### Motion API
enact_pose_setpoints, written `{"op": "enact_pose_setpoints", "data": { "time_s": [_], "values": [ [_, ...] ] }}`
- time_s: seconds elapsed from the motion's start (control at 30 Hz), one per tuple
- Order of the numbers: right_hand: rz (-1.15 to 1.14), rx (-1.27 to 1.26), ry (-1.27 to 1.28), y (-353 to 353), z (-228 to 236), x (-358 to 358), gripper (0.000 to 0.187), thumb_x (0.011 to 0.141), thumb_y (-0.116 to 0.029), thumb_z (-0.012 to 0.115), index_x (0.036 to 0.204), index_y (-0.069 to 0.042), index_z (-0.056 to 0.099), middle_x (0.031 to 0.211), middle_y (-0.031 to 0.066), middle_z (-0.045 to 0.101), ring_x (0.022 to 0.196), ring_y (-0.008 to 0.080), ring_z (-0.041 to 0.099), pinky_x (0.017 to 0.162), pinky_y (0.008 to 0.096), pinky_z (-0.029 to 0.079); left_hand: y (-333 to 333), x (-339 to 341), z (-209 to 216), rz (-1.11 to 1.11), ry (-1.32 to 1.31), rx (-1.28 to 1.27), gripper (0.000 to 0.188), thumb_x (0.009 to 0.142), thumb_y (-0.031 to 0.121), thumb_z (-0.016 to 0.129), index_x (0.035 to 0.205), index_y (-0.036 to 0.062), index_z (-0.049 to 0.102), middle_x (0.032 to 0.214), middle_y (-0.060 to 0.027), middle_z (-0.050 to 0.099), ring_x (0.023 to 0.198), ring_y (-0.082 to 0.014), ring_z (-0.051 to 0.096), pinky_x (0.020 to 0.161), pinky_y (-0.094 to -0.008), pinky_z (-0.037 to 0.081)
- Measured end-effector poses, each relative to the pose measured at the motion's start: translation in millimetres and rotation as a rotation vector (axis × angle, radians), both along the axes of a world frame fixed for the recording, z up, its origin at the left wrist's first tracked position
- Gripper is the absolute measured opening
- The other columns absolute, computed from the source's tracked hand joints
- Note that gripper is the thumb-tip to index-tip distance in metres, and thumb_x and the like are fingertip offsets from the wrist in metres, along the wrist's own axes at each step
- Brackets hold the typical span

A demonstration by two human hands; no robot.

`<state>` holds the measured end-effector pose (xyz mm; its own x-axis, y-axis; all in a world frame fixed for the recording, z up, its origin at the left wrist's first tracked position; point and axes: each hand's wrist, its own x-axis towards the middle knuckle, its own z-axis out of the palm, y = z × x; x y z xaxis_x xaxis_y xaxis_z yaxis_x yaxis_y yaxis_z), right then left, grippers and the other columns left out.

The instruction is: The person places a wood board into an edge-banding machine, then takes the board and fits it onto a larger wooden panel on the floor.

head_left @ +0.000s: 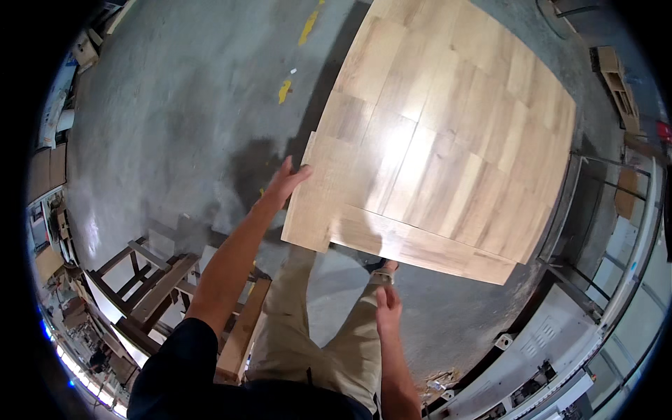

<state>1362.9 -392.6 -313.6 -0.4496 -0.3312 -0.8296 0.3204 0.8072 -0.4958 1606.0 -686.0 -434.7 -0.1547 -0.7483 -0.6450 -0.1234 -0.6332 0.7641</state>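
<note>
Grey floor point(168, 112), planks point(455, 147) near both hands point(284, 183)

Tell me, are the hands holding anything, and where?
The right hand looks empty. The left hand is at the left edge of the board; I can't tell if it grips.

The person bends over a broad light-wood panel point(448, 140), built of planks laid edge to edge, its middle shining under the lights. One short board point(308, 210) juts out at the panel's near left corner. The left hand point(288, 182) reaches to that board's outer edge, thumb and fingers apart; I can't tell whether it touches. The right hand point(388, 311) hangs loosely curled before the khaki trousers point(287, 336). Worn yellow marks point(283, 92) dot the grey floor point(175, 105), dark wooden frames point(150, 301) stand at left, and a pale machine point(553, 329) at right.
</note>
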Motion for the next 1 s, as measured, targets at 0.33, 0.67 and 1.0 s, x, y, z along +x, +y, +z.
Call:
{"op": "enact_pose_setpoints", "data": {
  "time_s": [0.33, 0.67, 1.0],
  "values": [
    [-0.333, 0.163, -0.057, 286.9, 11.1, -116.0, 0.035, 0.088, -0.024, 0.063, 0.111, 0.001, 0.056, 0.089, 0.0089, 0.065, 0.075, 0.0207, 0.063, 0.065, 0.0321, 0.051, 196.5, 62.4, 76.6, 0.401, -0.4, -0.158, 0.031, 0.082, 0.025, 0.067, 0.068, 0.0059, 0.048, 0.061, 0.0043, 0.039, 0.058, -0.0085, 0.035, 0.05, -0.0292, 0.031],
    [-0.887, 0.006, -0.105, 470.9, 95.7, -193.5, 0.021, 0.093, -0.021, 0.055, 0.09, -0.001, 0.061, 0.079, 0.0105, 0.067, 0.068, 0.0198, 0.064, 0.061, 0.0329, 0.053, 332.1, -190.5, 191.1, -0.3, -0.51, 0.104, 0.03, 0.079, 0.024, 0.063, 0.072, -0.0051, 0.065, 0.065, -0.0076, 0.06, 0.063, -0.0174, 0.055, 0.059, -0.0381, 0.044],
    [-1.021, -0.185, 0.127, 481.3, 151.2, -364.6, 0.03, 0.09, -0.018, 0.06, 0.109, 0.005, 0.059, 0.087, 0.0076, 0.066, 0.077, 0.0146, 0.061, 0.07, 0.0251, 0.051, 355.1, -449.2, 175.3, -0.659, -0.269, 0.27, 0.02, 0.088, 0.022, 0.058, 0.074, 0.0079, 0.058, 0.066, -0.0039, 0.057, 0.055, -0.0149, 0.054, 0.051, -0.0297, 0.044]
  ]
}}
